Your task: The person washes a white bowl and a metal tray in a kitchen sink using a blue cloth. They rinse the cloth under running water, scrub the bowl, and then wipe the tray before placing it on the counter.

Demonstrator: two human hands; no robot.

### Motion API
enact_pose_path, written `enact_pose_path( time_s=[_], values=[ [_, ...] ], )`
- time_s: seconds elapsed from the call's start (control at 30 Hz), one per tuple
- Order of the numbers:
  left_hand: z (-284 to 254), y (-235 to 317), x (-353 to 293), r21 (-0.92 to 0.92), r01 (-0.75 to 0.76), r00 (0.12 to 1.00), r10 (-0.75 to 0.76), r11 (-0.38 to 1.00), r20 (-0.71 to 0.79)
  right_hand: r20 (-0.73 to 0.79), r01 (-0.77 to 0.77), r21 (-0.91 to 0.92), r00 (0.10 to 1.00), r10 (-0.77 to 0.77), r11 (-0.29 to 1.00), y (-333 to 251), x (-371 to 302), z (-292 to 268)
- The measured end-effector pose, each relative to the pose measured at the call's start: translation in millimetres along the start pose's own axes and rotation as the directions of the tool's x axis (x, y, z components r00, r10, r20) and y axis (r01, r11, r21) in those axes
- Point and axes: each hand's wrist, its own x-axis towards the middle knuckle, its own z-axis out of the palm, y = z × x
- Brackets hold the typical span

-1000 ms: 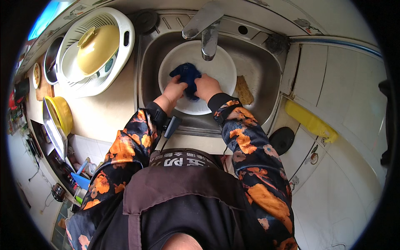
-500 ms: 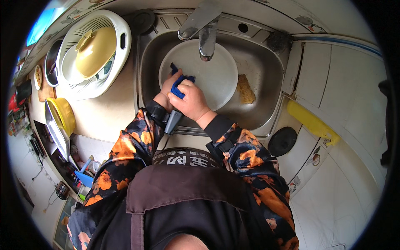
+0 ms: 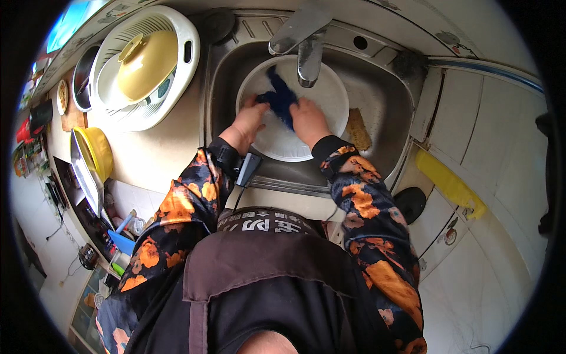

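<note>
A dark blue cloth (image 3: 280, 100) lies loosely spread in a round whitish basin (image 3: 330, 88), which stands in the steel sink under the faucet. At the cloth's left edge my left hand (image 3: 246, 125) has its fingertips closed on the fabric, the thumb a little apart from them. My right hand (image 3: 310, 121) reaches over the basin and grips the right edge of the cloth with its fingers, which are partly hidden behind the hand. The cloth hangs lower between the two hands and one end points toward the far rim.
A chrome faucet (image 3: 309, 62) overhangs the basin. A brown scrubbing pad (image 3: 358, 130) lies in the sink (image 3: 389, 100) to the right. On the left counter, a white drainer basket (image 3: 188, 76) holds a yellow bowl (image 3: 150, 65). A yellow basin (image 3: 100, 153) stands nearer.
My hands, bunched together around the wadded cloth before, have moved apart. The right hand went right and the cloth has opened out down in the basin.
</note>
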Motion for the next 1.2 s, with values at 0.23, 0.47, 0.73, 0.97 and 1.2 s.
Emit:
enact_pose_path(
  time_s=[0.23, 0.47, 0.73, 0.97, 1.2],
  values=[
    [20, -19, -11, -0.001, 0.271, 0.960, -0.271, 0.962, 0.078, -0.012, -0.517, 0.234, 0.846, 0.534, 0.824, -5, 13, -7],
    [-1, -29, 29, -0.307, 0.222, 0.938, -0.117, 0.926, 0.326, -0.146, 0.041, 0.850, 0.976, 0.161, 0.525, -79, -3, -43],
    [34, -21, 3, -0.182, -0.037, 0.999, 0.032, 0.983, -0.028, -0.103, -0.427, 0.469, 0.843, 0.528, 0.773, -23, 43, -25],
    [-1, -10, 15, -0.113, -0.072, 0.995, 0.064, 0.991, -0.076, -0.302, -0.185, -0.119, 0.943, 0.142, 0.975, 14, 16, 8],
    [12, -21, 3, -0.078, 0.206, 0.978, -0.204, 0.975, 0.032, -0.352, -0.418, 0.063, 0.840, 0.412, 0.906, 29, 25, 17]
  ],
)
